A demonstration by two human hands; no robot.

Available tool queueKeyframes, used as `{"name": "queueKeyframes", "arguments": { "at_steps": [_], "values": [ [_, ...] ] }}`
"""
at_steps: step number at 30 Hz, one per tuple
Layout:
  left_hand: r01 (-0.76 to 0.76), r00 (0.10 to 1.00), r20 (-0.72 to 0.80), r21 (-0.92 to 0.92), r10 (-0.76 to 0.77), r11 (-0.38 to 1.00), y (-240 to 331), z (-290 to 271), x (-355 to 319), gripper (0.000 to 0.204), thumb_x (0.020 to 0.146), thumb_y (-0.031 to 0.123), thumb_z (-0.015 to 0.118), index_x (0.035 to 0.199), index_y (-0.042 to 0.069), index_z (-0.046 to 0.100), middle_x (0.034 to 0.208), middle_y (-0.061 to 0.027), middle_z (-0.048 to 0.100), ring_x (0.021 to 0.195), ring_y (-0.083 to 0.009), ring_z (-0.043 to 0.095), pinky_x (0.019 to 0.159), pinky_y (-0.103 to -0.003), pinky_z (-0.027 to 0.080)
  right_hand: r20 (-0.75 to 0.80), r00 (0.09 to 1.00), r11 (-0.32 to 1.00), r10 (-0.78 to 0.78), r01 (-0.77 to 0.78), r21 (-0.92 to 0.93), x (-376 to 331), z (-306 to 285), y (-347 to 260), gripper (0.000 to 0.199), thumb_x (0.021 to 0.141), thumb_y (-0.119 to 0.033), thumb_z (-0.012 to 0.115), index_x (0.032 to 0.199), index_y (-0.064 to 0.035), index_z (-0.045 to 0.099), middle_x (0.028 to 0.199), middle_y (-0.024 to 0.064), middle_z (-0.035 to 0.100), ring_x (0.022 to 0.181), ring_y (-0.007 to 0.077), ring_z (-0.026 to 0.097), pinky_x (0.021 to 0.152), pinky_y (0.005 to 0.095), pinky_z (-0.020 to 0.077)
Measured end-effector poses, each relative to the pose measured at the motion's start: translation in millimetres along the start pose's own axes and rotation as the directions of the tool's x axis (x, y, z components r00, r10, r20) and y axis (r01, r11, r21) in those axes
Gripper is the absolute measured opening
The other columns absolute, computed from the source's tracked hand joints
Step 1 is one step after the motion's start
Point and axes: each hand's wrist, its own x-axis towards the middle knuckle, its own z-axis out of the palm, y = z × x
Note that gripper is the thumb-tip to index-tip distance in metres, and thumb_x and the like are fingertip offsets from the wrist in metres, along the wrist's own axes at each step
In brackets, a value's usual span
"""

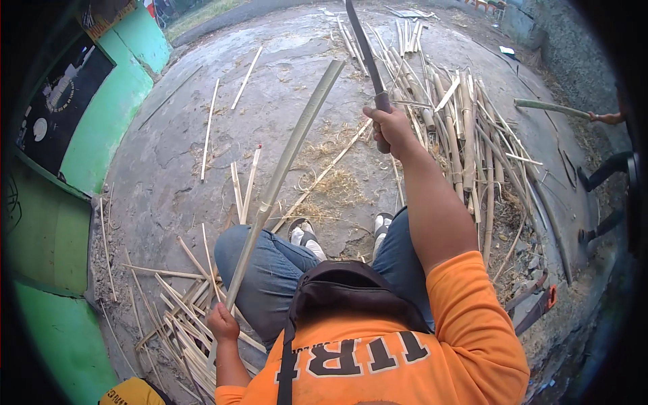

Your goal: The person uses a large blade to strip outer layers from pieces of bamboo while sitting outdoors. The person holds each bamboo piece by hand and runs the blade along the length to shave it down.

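My right hand [395, 129] is closed round the dark handle of a machete [364, 47], raised out in front with its long blade pointing up and away. Low on the left, my left hand [223, 322] grips a long split bamboo piece [297, 135] near its lower end. The bamboo slants up across my left knee, its far end left of the machete and apart from the blade. Pale shavings [334, 189] lie on the ground beyond my feet.
A heap of bamboo poles [467, 135] lies at the right. Split strips [185, 324] are piled by my left side. A saw [536, 307] with an orange part lies at the lower right. Another person's hand [607, 117] holds a bamboo piece at far right. A green wall [115, 94] stands left.
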Motion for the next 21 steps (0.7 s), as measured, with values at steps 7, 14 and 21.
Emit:
{"name": "queueKeyframes", "arguments": {
  "at_steps": [7, 14, 21],
  "values": [
    [-0.018, 0.999, -0.032, 0.031, 0.019, 0.999, 15.0, -6.9, 3.0, 0.035, 0.102, 0.024, 0.04, 0.078, 0.002, 0.054, 0.068, -0.0248, 0.056, 0.067, -0.0498, 0.056, 0.06, -0.055, 0.041, 0.002, 1.0, 0.98, 0.001, -0.002, 0.2, -9.3, 6.8, -9.3, 0.036, 0.088, -0.032, 0.078, 0.081, -0.0127, 0.049, 0.06, -0.0053, 0.044, 0.049, 0.0077, 0.043, 0.05, 0.0273, 0.0395],
    [-0.052, 0.996, -0.071, 0.033, 0.055, 0.998, 22.7, -14.4, 3.6, 0.031, 0.101, 0.024, 0.041, 0.087, 0.002, 0.057, 0.07, -0.0237, 0.059, 0.066, -0.0489, 0.059, 0.057, -0.053, 0.043, 0.067, 0.997, 0.947, -0.025, 0.003, 0.321, -20.3, 4.8, -18.6, 0.04, 0.088, -0.038, 0.077, 0.08, -0.0139, 0.046, 0.059, -0.006, 0.044, 0.05, 0.0078, 0.044, 0.056, 0.029, 0.0428],
    [-0.082, 0.987, -0.135, 0.033, 0.086, 0.996, 38.6, -21.6, 7.0, 0.028, 0.101, 0.024, 0.042, 0.092, 0.004, 0.06, 0.073, -0.0226, 0.062, 0.068, -0.046, 0.063, 0.058, -0.051, 0.046, 0.056, 0.996, 0.961, -0.063, 0.045, 0.274, -28.4, 3.1, -24.0, 0.04, 0.089, -0.036, 0.077, 0.082, -0.0126, 0.046, 0.062, -0.0049, 0.044, 0.051, 0.0084, 0.044, 0.053, 0.0269, 0.0396]
  ]
}}
